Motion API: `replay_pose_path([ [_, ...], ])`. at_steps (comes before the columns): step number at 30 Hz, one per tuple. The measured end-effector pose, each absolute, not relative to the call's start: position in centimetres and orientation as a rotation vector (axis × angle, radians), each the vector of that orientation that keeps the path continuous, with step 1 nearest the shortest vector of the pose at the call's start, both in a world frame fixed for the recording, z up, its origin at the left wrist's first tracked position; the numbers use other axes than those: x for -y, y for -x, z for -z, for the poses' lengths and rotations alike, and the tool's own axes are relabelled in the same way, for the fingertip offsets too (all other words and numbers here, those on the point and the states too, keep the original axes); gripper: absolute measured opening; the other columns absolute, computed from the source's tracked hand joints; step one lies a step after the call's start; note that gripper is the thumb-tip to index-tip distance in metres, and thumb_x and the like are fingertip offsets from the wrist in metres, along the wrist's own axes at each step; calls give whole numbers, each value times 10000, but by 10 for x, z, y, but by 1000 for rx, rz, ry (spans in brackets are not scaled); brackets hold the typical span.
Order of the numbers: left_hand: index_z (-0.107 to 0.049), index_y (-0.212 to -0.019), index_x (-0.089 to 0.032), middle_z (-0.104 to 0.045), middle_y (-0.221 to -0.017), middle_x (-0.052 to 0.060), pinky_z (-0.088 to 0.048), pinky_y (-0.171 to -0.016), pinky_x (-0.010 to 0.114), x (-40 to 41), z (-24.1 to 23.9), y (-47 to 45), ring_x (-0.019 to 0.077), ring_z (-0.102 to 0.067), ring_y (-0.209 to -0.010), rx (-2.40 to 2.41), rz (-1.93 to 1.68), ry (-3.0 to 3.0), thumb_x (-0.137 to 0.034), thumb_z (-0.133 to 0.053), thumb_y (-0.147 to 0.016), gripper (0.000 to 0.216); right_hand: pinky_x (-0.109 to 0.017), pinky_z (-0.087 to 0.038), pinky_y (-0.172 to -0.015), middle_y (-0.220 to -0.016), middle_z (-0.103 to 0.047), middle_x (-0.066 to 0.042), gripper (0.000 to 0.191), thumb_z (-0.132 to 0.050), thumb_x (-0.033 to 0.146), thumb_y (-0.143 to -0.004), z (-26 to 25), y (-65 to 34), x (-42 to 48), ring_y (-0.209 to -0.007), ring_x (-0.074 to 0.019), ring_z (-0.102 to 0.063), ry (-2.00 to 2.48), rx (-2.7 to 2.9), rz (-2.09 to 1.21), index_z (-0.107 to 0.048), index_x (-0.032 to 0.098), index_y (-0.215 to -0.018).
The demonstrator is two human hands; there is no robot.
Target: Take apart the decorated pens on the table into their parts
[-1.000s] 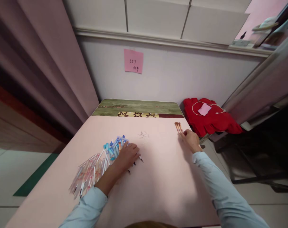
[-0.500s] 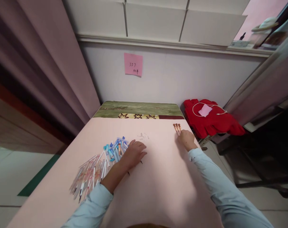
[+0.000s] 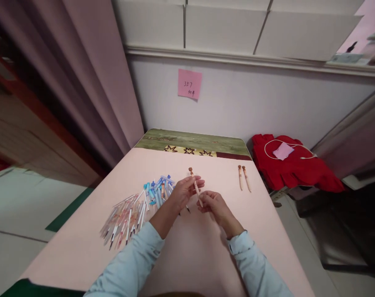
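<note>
A peach-coloured pen (image 3: 195, 186) with a round brown top is held tilted above the middle of the table. My left hand (image 3: 181, 193) grips its upper part between thumb and fingers. At its lower end, the fingertips of my right hand (image 3: 214, 205) pinch the barrel. Two similar pens, a left one (image 3: 240, 178) and a right one (image 3: 246, 180), lie side by side to the right. Left of my left hand is a heap of blue pen parts (image 3: 156, 193), one peach-and-brown piece among them. Closer to me spreads a pile of thin clear and white pen refills (image 3: 122, 218).
A pink cloth (image 3: 113, 264) covers the table (image 3: 224, 145), whose green far end shows. Behind stands a white wall with a pink note (image 3: 190, 84). A red cloth (image 3: 286, 165) with a white cable lies beyond the right edge; a curtain (image 3: 107, 82) hangs at left.
My right hand has come from the group of three pens to the middle with one pen, leaving two. My left hand now holds that pen too. The view has shifted left.
</note>
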State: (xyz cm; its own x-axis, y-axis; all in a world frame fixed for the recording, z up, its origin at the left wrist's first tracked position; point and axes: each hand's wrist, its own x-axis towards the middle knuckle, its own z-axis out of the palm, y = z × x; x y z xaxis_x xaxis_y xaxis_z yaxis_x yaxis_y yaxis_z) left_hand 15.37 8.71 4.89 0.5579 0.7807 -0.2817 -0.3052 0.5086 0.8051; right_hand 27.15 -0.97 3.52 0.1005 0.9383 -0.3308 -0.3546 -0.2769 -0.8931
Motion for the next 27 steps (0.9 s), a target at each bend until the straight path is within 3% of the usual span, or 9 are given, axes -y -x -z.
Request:
replay_pose_path([
  [4,-678,-991,-118,-745,-975,146,-548,-767,287,-89,-51,-153,195,-709,-878,-737,-760,-706,-300,-710,-833,243,-213,-426,-523,-694,-594,15,396,-716,540,-779,-31,-265,3,-541,-87,-526,981,563,-1652,-631,162,-862],
  [6,-679,-1008,-115,-747,-982,150,-546,-734,267,-90,-50,-154,194,-711,-878,-736,-760,-689,-303,-686,-858,241,-178,-357,-458,-617,-499,50,405,-706,538,-806,-28,-264,-2,-478,-55,-426,860,486,-1715,-644,145,-882],
  [11,-699,-1083,-88,-747,-1024,169,-525,-913,319,-86,-43,-151,232,-694,-1024,-562,-656,-613,-326,-562,-935,311,-139,-136,-369,-514,-218,123,278,-680,428,-887,-19,-266,-9,-397,-27,-114,572,296,-1858,-616,158,-876],
  [14,-702,-1111,-88,-747,-1039,169,-491,-984,347,-82,-36,-147,243,-679,-1071,-495,-624,-618,-259,-588,-907,289,-131,-106,-351,-498,-178,131,273,-591,413,-958,-17,-267,-9,-388,-28,-52,438,251,-1957,-607,153,-876],
  [18,-704,-1137,-109,-737,-1102,160,-469,-1015,385,-79,-31,-147,249,-666,-1087,-429,-652,-632,-294,-628,-881,326,-119,-94,-340,-486,-168,138,310,-517,432,-996,-18,-264,-4,-380,-29,-37,342,198,-2008,-615,140,-954],
  [22,-746,-910,-109,-763,-959,144,-504,-901,337,-81,-32,-150,218,-696,-891,-518,-699,-709,-338,-715,-801,256,-138,-92,-345,-479,-161,143,282,-619,433,-934,-18,-261,-2,-385,-31,-41,403,225,-1961,-589,159,-873],
  [27,-740,-763,-108,-760,-838,118,-491,-772,261,-86,-31,-157,161,-663,-739,-675,-798,-808,-332,-784,-709,234,-174,-108,-373,-465,-188,149,441,-763,544,-764,-17,-258,-5,-403,-28,-73,736,390,-1739,-504,189,-723],
])
